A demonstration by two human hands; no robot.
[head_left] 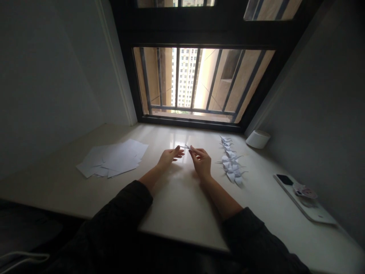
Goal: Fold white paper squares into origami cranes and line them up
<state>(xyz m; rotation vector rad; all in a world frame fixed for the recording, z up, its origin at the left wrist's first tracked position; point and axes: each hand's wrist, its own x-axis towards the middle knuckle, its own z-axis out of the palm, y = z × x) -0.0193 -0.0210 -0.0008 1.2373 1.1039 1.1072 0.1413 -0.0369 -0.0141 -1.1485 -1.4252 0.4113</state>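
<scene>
Between my two hands is a small, narrow piece of folded white paper, held just above the sill. My left hand pinches its left end between thumb and fingers. At the other end, my right hand grips it with thumb and forefinger, the other fingers curled in. To the right of my right hand, several folded paper cranes stand close together in a column. Loose sheets of white paper lie in an overlapping pile to the left of my left hand.
The pale windowsill has its front edge close to me. A white rounded object stands by the right wall, and a white phone with a decorated grip lies nearer on the right. A dark-framed window with bars closes off the back.
</scene>
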